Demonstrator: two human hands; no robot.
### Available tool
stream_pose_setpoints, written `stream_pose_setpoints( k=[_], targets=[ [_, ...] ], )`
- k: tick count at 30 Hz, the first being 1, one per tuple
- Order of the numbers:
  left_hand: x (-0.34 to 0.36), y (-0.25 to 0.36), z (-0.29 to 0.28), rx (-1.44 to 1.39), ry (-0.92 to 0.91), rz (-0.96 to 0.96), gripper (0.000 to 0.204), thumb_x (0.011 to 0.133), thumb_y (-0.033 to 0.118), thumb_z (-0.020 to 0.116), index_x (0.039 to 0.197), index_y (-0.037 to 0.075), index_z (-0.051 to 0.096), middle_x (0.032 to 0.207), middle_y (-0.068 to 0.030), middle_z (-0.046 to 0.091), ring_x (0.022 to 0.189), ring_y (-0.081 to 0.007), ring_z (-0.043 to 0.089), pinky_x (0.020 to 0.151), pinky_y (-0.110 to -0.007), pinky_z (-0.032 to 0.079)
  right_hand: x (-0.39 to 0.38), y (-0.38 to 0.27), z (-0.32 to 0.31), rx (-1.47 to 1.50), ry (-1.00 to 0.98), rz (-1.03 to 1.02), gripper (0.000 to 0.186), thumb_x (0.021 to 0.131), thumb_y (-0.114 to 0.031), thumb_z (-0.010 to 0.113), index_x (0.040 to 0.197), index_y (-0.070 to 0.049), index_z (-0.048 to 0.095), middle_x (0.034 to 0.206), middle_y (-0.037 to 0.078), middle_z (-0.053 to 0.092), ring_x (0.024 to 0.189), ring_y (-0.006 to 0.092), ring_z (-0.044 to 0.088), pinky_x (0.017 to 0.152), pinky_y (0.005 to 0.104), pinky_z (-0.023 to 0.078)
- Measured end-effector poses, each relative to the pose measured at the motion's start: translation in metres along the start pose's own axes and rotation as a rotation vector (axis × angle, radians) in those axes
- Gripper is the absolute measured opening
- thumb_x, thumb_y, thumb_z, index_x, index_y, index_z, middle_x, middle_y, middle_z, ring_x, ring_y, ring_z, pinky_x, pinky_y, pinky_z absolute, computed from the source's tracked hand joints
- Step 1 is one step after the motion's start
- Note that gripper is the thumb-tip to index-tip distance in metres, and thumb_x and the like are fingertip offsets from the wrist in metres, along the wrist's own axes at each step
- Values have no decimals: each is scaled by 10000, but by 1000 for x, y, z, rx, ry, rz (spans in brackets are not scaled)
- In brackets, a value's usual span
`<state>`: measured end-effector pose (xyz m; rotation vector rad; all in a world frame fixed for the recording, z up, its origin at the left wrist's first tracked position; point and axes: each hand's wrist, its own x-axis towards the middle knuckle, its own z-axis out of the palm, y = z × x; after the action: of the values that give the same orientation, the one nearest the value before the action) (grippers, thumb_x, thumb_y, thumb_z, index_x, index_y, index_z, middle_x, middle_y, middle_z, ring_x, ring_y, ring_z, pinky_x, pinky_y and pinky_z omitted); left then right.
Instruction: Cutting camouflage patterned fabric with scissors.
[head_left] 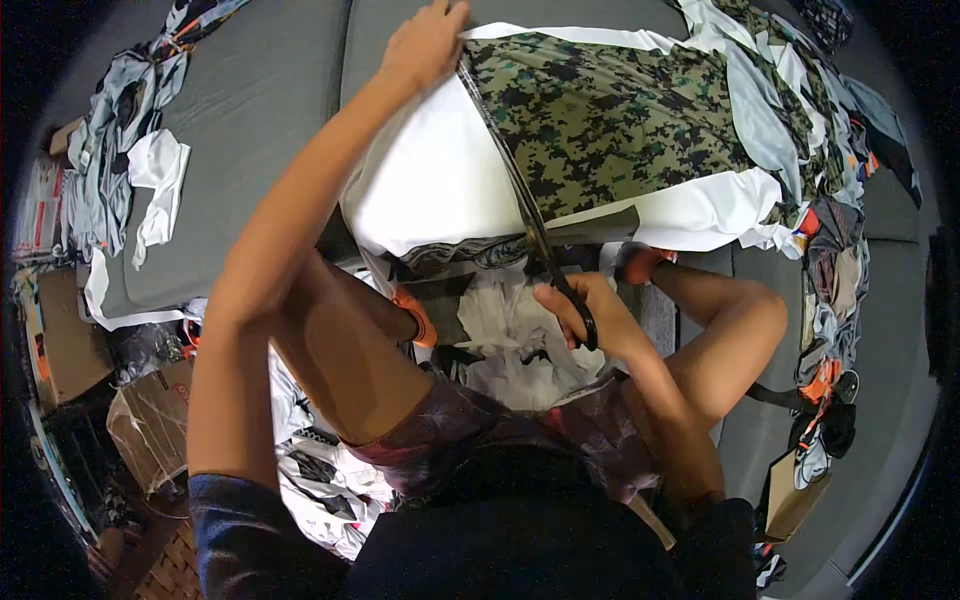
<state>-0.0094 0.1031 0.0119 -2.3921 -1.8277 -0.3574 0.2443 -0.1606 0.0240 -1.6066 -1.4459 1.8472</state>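
Note:
Green camouflage fabric (610, 115) lies spread over white cloth (450, 165) on a grey padded surface. At the fabric's far left corner, my left hand (425, 45) is closed on its edge; the fingertips are partly hidden. A dark narrow edge runs from that hand toward me. My right hand (597, 310) grips black-handled scissors (545, 248) near my lap. Their blades point away from me along the fabric's left edge. Whether the blades are apart is hard to see.
Crumpled white material (515, 335) sits between my legs. Scraps of cloth pile up at the right (830, 270) and far left. A small white scrap (157, 190) lies on the left grey cushion (250, 150). Cardboard boxes (150, 425) stand at the lower left.

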Motion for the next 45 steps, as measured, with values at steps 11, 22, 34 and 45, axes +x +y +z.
stream_pose_setpoints(
  k=[11, 22, 34, 45],
  targets=[
    [-68, -24, 22, -241, -89, 491, 839, 805, 679, 503, 1465, 226, 250, 1533, -9, 217, 1390, -277, 235, 1105, -429, 278, 6, -4, 1, -62, 31, -13, 482, 856, -428, 663, 601, -33, 553, 477, 9, 453, 379, 104, 427, 375, 249, 335],
    [-68, -21, 9, -82, -249, 371, 1070, 666, 839, 490, 1496, 252, 158, 1564, 17, 100, 1443, -211, 59, 1171, -413, 104, 10, -8, 5, -101, 92, 20, 502, 843, -444, 671, 594, -21, 561, 468, 12, 450, 377, 101, 412, 376, 255, 333],
    [-67, -19, 5, -89, -294, 362, 1102, 640, 836, 525, 1499, 270, 130, 1563, 23, 105, 1444, -196, 40, 1174, -399, 77, 9, -11, 7, -134, 132, 38, 509, 839, -428, 677, 557, -24, 548, 453, 9, 441, 369, 103, 403, 374, 251, 321],
    [-70, -38, 14, -206, -262, 278, 1155, 662, 823, 511, 1503, 151, 93, 1566, -35, 87, 1443, -218, 63, 1175, -381, 72, 9, -10, -2, -47, 23, 33, 522, 844, -468, 659, 530, -80, 506, 446, -9, 423, 364, 92, 412, 378, 234, 319]
  ],
)
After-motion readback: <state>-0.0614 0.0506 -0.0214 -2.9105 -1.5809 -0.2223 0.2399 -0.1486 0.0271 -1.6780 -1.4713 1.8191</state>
